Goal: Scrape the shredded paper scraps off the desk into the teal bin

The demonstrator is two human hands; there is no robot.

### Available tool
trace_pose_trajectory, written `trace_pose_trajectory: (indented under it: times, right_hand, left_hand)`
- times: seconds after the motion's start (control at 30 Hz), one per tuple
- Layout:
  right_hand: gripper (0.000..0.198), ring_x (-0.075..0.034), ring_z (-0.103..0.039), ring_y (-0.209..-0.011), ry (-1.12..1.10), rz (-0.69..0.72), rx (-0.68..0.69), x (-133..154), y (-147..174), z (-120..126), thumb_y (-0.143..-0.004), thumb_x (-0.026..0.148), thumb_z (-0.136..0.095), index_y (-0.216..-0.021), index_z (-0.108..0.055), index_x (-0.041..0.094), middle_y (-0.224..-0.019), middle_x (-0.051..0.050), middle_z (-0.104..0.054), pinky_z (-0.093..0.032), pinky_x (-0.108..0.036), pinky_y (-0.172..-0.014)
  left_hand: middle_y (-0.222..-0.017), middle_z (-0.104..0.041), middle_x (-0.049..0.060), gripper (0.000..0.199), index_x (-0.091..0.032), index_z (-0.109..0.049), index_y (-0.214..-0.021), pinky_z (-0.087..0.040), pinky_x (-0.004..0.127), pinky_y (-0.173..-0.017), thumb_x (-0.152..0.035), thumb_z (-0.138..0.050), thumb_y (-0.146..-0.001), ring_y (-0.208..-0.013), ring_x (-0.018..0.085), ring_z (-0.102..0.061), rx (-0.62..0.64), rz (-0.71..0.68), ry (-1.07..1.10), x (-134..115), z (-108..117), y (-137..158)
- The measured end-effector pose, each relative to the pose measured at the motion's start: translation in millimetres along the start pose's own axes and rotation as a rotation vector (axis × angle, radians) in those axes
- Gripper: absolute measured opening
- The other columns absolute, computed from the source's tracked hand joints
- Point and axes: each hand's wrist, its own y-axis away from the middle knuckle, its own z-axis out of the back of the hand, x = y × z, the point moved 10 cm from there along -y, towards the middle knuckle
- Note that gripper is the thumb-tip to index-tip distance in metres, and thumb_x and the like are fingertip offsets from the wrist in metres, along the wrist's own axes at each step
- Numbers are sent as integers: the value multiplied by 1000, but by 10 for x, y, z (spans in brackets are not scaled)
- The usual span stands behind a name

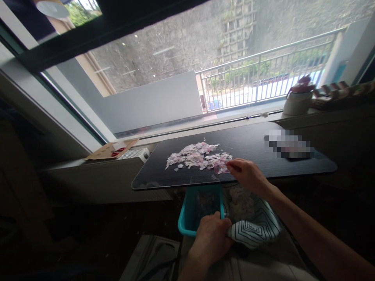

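A loose heap of small white and pink paper scraps lies on a dark tabletop. My right hand is at the heap's right edge, fingers curled and pressed together; what lies between the fingertips is too small to make out. Below the table edge, my left hand is closed on the rim of a teal bin and the edge of a white bag with black line patterns. Dim contents show inside the bin. More crumpled scraps sit in the open bag.
A blurred-out object lies at the table's right. Behind the table, the window sill holds a pale jar with a pinkish top. On the left, brown paper with red items lies beside a white ridged box.
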Motion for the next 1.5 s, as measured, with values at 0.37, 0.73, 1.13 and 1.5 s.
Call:
trace_pose_trajectory:
  times: [0.37, 0.73, 1.13, 1.5]
  right_hand:
    - [24, -15, -59, -69, -124, 11, 48, 74, 56, -106, -86, 31, -50, -89, -71, 19, -82, -4, -69, -43, -26, -64]
    - [24, -18, -64, -68, 10, -208, -86, -382, 77, 263, -80, 33, -54, -88, -72, 20, -75, -3, -71, -44, -28, -63]
    - [29, -19, -66, -72, -132, -251, -145, -574, 14, 30, -80, 38, -54, -90, -72, 18, -78, -5, -73, -48, -29, -65]
    - [26, -16, -62, -65, -55, -99, -90, -275, 3, 16, -82, 34, -53, -90, -72, 18, -73, -3, -71, -45, -26, -61]
  left_hand:
    - [-83, -58, 4, 15, -23, -63, -82, -41, 28, -66, -35, -54, -82, -76, 21, -58, 12, 3, -12, 1, -15, 2]
    - [-80, -58, 4, 16, -23, -64, -83, -40, 27, -63, -35, -54, -81, -73, 20, -57, 15, 15, 17, -2, 7, 7]
    - [-83, -60, 5, 20, -23, -66, -85, -43, 28, -62, -37, -53, -82, -74, 22, -60, 34, 7, -31, 12, -5, 12]
    - [-86, -60, 5, 17, -23, -66, -87, -43, 28, -65, -36, -55, -82, -76, 22, -61, 55, 23, -20, -4, 7, 12]
